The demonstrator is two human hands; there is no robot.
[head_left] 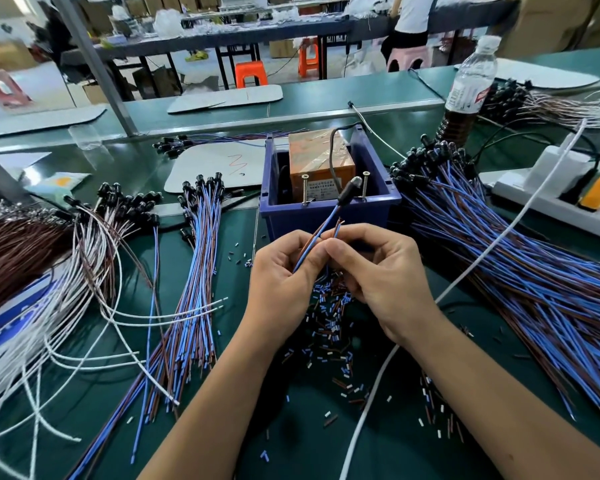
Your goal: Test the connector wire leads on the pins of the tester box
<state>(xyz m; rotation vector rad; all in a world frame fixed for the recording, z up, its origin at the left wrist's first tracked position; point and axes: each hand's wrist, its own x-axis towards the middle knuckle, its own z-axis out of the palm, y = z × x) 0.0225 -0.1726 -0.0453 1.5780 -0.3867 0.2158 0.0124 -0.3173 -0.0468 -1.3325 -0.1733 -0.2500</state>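
Green bench mat [413, 445] lay littered with wire. Left hand [281, 268] and right hand [378, 268] pinched one connector's leads [321, 233] just before the tester box [321, 164]; spreading the bared ends onto separate pins [365, 185] looked wise.

A water bottle [471, 77] stands far right, near a white power strip [548, 202], orange stools [252, 73] beyond

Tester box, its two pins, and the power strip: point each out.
tester box [321, 157], head view, taped orange top
left pin [305, 188], head view, screw shaft
right pin [365, 185], head view, screw shaft
power strip [548, 206], head view, white casing
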